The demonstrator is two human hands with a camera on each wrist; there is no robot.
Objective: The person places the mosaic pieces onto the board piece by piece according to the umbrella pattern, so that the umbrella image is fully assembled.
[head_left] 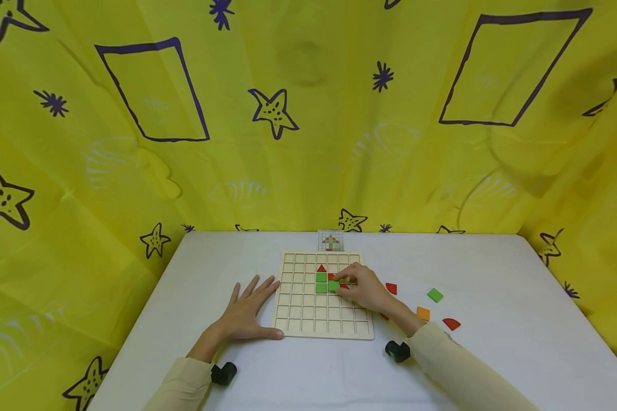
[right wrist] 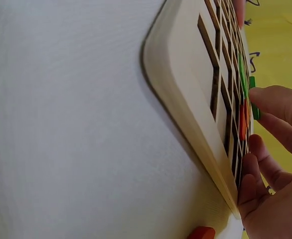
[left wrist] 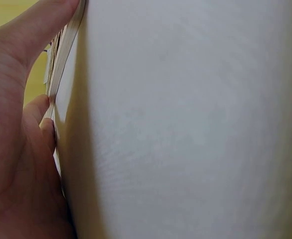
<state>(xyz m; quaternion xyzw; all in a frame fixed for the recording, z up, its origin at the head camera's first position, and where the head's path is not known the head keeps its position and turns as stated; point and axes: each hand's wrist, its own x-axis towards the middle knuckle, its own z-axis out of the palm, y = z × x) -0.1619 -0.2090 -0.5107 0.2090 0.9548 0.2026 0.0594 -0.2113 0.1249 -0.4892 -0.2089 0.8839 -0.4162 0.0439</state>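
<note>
I see the right hand [head_left: 366, 290] pinch a green square tile [head_left: 333, 286] over the pale wooden grid board [head_left: 308, 326]; the outspread left hand [head_left: 243, 317] touches the board's left edge.

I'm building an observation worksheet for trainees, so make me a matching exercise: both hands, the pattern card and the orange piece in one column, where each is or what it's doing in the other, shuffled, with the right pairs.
Column one
1. Left hand
2. Right hand
3. Pattern card
4. Orange piece

Column two
A. Pinching a green piece at the grid board
B. On the white table, to the right of the grid board
C. Touching the grid board's left edge
D. Just beyond the grid board's far edge

Right pairs: 1-C, 2-A, 3-D, 4-B
</note>
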